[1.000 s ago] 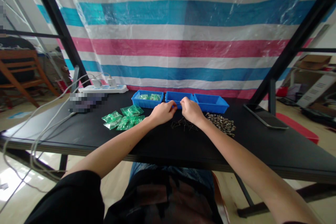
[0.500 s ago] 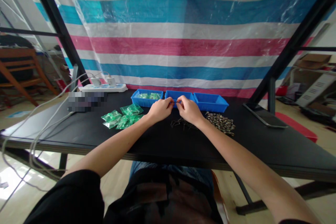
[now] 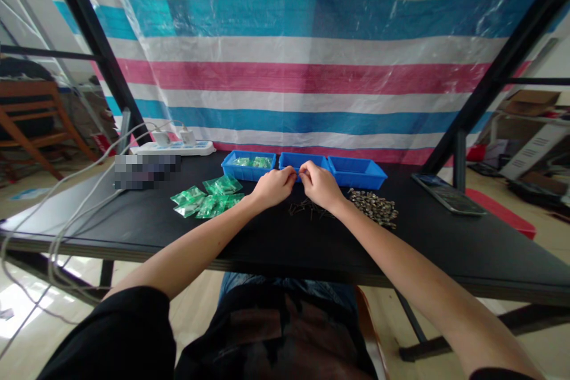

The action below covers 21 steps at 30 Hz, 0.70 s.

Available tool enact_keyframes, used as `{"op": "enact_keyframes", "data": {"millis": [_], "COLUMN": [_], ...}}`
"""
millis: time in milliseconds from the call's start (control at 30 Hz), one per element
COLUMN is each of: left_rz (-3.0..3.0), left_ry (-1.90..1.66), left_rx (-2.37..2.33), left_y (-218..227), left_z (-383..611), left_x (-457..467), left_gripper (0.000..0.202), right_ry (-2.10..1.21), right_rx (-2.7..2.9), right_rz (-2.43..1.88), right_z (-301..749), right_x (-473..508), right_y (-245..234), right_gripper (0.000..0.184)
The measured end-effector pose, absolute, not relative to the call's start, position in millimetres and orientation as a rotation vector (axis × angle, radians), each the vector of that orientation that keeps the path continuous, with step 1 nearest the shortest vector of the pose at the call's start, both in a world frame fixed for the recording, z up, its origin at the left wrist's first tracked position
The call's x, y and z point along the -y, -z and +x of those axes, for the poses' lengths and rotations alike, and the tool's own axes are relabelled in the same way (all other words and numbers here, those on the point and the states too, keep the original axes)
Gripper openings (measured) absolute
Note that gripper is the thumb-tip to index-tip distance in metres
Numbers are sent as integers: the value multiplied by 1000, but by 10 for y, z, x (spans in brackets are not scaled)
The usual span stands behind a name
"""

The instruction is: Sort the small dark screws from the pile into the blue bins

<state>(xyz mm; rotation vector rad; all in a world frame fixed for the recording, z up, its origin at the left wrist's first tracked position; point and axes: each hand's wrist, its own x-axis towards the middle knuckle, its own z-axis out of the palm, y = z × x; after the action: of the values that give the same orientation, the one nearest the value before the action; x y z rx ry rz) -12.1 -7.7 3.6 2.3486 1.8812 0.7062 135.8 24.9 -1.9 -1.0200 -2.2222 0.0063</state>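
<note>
My left hand and my right hand are close together, a small gap apart, in front of the middle blue bin. The fingers of both are pinched; whatever is between the fingertips is too small to make out. Below my right hand lie dark, thin pieces like pins or screws, partly covered by the wrist. A heap of small shiny metal parts is right of that forearm. Green-and-clear plastic packets are spread to the left of my left hand.
A left blue bin contains similar packets, and a right blue bin stands beside the middle one. Toward the table's right side lies a phone. A white power strip with cables sits at the back left. Striped sheeting hangs behind.
Both hands stay pinched in nearly the same place, with only slight finger movement. The thin line seen between the fingertips before is harder to see now.
</note>
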Motion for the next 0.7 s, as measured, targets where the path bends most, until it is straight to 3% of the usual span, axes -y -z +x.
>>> {"op": "enact_keyframes", "data": {"millis": [700], "left_rz": [2385], "left_ry": [-562], "left_rx": [-1854], "left_y": [-11], "left_z": [-105], "left_x": [83], "left_gripper": [36], "right_ry": [37], "right_rx": [2233], "right_rz": [-1078], "right_z": [1362], "right_x": [-205], "right_y": [-18], "right_gripper": [25]}}
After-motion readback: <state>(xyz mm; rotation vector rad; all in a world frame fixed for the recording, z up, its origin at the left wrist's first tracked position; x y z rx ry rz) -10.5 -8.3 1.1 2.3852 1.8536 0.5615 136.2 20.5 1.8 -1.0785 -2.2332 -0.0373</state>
